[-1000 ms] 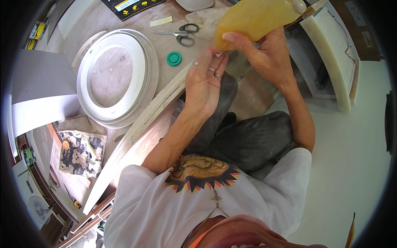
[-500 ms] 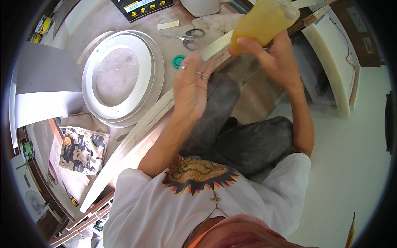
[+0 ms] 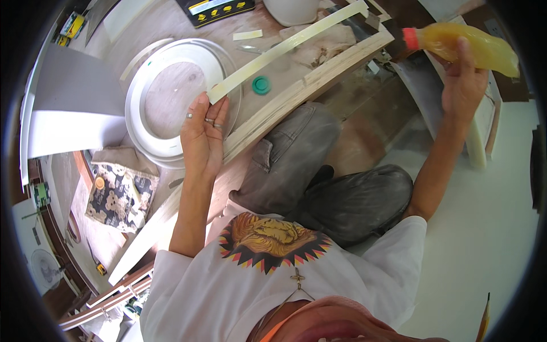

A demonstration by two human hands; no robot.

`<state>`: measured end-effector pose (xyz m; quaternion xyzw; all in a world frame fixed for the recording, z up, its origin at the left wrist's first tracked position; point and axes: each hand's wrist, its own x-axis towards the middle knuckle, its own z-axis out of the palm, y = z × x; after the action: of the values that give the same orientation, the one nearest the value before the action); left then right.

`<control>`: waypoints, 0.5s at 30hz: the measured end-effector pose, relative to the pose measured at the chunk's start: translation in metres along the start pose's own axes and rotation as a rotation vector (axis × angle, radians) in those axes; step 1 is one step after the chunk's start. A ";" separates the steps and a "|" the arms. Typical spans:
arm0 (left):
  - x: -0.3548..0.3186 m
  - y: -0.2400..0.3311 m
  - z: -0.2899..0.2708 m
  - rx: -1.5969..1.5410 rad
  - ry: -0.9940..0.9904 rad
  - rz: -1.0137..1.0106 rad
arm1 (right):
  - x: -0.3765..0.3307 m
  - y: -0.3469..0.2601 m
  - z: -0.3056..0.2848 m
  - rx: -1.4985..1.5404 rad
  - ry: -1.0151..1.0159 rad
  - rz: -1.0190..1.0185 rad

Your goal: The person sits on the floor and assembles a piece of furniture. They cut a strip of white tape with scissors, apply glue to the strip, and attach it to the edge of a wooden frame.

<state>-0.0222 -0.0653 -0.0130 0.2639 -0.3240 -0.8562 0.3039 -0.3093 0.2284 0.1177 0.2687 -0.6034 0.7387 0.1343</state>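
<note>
My left hand (image 3: 204,134) pinches the near end of a long pale yellow strip (image 3: 290,43), which slants away to the far right above the worktop. At the far right, my right hand (image 3: 466,85) grips a soft clear bottle (image 3: 484,50) of yellow liquid, held on its side with its red cap toward the left. A curved wooden piece (image 3: 302,94) lies below the strip, running across in front of my knees. Under the left hand's side sits a white ring (image 3: 137,102), and a green round cap (image 3: 261,85) rests beside the strip.
A short pale strip (image 3: 248,35) and a black box (image 3: 216,10) lie at the back. Scissors are mostly covered by the long strip. A bear-print cloth pouch (image 3: 122,191) is at the left. A curved white panel (image 3: 419,91) stands at the right.
My left hand has moved left and now holds the strip, lifted off the wooden piece. The right hand has swung the bottle outward to the right, from cap-down to lying sideways.
</note>
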 end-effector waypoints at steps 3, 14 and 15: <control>-0.002 0.006 -0.010 0.024 -0.023 0.012 | 0.006 0.000 -0.009 0.086 -0.029 0.051; -0.010 0.021 -0.014 0.207 0.075 0.111 | 0.021 0.013 -0.048 0.245 0.030 0.126; -0.018 0.025 -0.001 0.437 0.075 0.326 | 0.031 0.007 -0.054 0.253 0.063 0.110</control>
<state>-0.0002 -0.0685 0.0091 0.2989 -0.5278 -0.6954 0.3853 -0.3515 0.2749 0.1226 0.2266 -0.5146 0.8233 0.0773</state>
